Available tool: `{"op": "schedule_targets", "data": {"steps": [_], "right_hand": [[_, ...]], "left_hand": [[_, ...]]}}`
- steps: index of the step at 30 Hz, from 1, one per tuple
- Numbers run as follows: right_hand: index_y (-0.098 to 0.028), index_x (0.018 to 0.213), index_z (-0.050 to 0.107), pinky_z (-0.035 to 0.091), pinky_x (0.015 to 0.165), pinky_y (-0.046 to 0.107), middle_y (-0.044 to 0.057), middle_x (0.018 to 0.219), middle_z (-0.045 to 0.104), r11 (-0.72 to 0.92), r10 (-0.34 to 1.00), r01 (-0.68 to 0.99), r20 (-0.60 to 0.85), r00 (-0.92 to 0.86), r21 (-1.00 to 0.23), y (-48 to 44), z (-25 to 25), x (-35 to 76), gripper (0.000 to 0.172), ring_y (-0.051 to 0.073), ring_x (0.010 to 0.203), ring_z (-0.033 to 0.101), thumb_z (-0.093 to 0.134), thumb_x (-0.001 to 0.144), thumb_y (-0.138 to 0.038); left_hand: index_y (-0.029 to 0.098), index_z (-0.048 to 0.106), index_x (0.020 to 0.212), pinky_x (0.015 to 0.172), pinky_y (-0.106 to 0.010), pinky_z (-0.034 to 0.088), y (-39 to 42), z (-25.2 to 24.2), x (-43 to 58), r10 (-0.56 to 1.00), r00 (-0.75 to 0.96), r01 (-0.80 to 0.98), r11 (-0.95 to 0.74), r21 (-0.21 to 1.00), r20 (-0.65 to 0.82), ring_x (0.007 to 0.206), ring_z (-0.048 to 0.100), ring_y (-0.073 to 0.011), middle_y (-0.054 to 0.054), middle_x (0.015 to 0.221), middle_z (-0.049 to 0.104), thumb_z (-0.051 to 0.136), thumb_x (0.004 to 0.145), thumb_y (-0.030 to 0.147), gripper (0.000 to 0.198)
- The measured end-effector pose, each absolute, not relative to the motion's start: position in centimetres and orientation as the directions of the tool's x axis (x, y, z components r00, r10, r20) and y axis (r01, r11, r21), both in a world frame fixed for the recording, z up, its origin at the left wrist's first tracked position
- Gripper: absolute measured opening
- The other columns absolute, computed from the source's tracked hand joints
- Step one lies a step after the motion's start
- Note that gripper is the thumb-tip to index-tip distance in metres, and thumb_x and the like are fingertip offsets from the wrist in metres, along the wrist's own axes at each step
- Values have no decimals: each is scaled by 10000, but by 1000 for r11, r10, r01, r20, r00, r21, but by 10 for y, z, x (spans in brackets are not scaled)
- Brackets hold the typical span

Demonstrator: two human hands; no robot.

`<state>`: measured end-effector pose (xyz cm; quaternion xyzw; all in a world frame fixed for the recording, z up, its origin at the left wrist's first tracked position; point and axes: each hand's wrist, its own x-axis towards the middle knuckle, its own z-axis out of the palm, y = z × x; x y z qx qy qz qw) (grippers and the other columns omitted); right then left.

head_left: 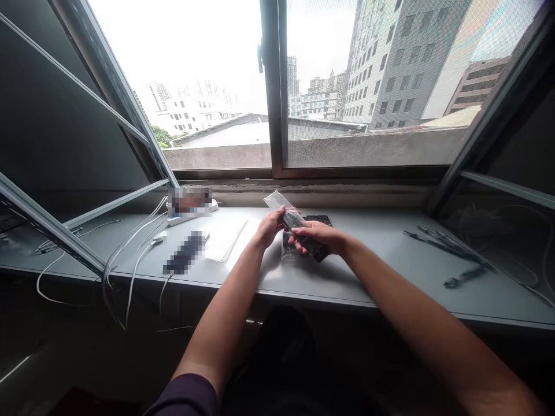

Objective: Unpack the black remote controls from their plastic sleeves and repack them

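Note:
Above the middle of the table, a clear plastic bag (294, 218) with something flat and dark inside is tilted between my two hands. My left hand (271, 225) is closed on the bag near its clear upper end. Lower down, my right hand (319, 232) wraps round it, with the dark lower end sticking out beneath the palm. What the dark content is, I cannot make out. Behind and below my hands lie more dark pieces (324, 220) on the table, partly hidden, and a clear wrapper (289, 254) shows under them.
White sheets (226, 240) lie left of my hands on the grey table (381, 268). Farther left are a blurred-out phone-like object (185, 253), a white power strip (191, 215) and white cables (134, 248). Dark thin tools (451, 241) lie at right. Metal frames flank the window.

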<state>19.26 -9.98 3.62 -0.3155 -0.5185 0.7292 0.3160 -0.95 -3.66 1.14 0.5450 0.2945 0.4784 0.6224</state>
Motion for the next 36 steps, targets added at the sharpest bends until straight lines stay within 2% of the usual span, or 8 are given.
{"op": "schedule_targets", "data": {"steps": [6,13,19,22,25,31,33,36], "right_hand": [[-139,1062,697,638,550,245,93,910,794,-259,803,-178,-110,-585,-949,-101,36,194,176,144,612,712,810,986,-250],[-136,1173,696,657,571,261,108,947,798,-274,815,-177,-130,-564,-945,-97,31,194,256,173,673,749,820,977,-246],[-125,1145,700,659,585,261,103,940,794,-257,812,-183,-110,-573,-949,-99,33,195,240,160,651,738,817,975,-247],[-126,1169,696,659,582,264,104,946,801,-259,813,-176,-117,-570,-950,-99,34,195,266,164,648,745,822,974,-256],[-123,1156,690,649,560,260,120,955,813,-272,807,-153,-138,-574,-950,-100,35,194,272,164,627,744,821,982,-285],[-108,1032,694,574,501,205,121,871,808,-256,796,-128,-134,-591,-958,-101,38,194,254,128,553,693,820,989,-324],[-113,1010,697,567,498,206,112,850,803,-250,801,-125,-132,-584,-960,-101,37,195,261,123,539,678,827,983,-338],[-122,1037,708,572,498,218,104,854,804,-242,805,-126,-126,-580,-962,-100,36,195,262,124,529,666,831,977,-345]], "left_hand": [[155,823,1050,942,-377,518,-39,10,-7,939,312,-223,-73,972,142,978,743,-276,-108,919,809,788,876,653,529],[159,821,947,936,-380,506,-43,13,-6,935,314,-234,-90,968,163,938,717,-275,-81,825,771,861,839,555,412],[165,778,765,893,-375,494,-41,10,-7,934,311,-171,-128,977,176,770,632,-207,-53,714,685,819,851,662,506],[152,797,778,831,-348,475,-41,9,-8,904,371,-170,-161,972,214,723,600,-175,-56,745,705,821,858,652,507],[155,841,905,829,-340,472,-43,11,-9,894,388,-222,-145,964,224,781,654,-195,-78,853,767,808,873,647,494],[177,843,978,958,-355,498,-36,13,-12,956,216,-342,-116,933,198,1042,741,-274,-117,1043,822,852,842,615,459],[176,835,959,969,-361,503,-33,10,-13,967,192,-356,-89,930,166,1014,744,-263,-114,1026,820,874,829,608,453],[157,816,896,922,-350,513,-32,6,-13,947,294,-291,-37,956,126,892,734,-232,-107,930,805,897,820,584,442]]}}
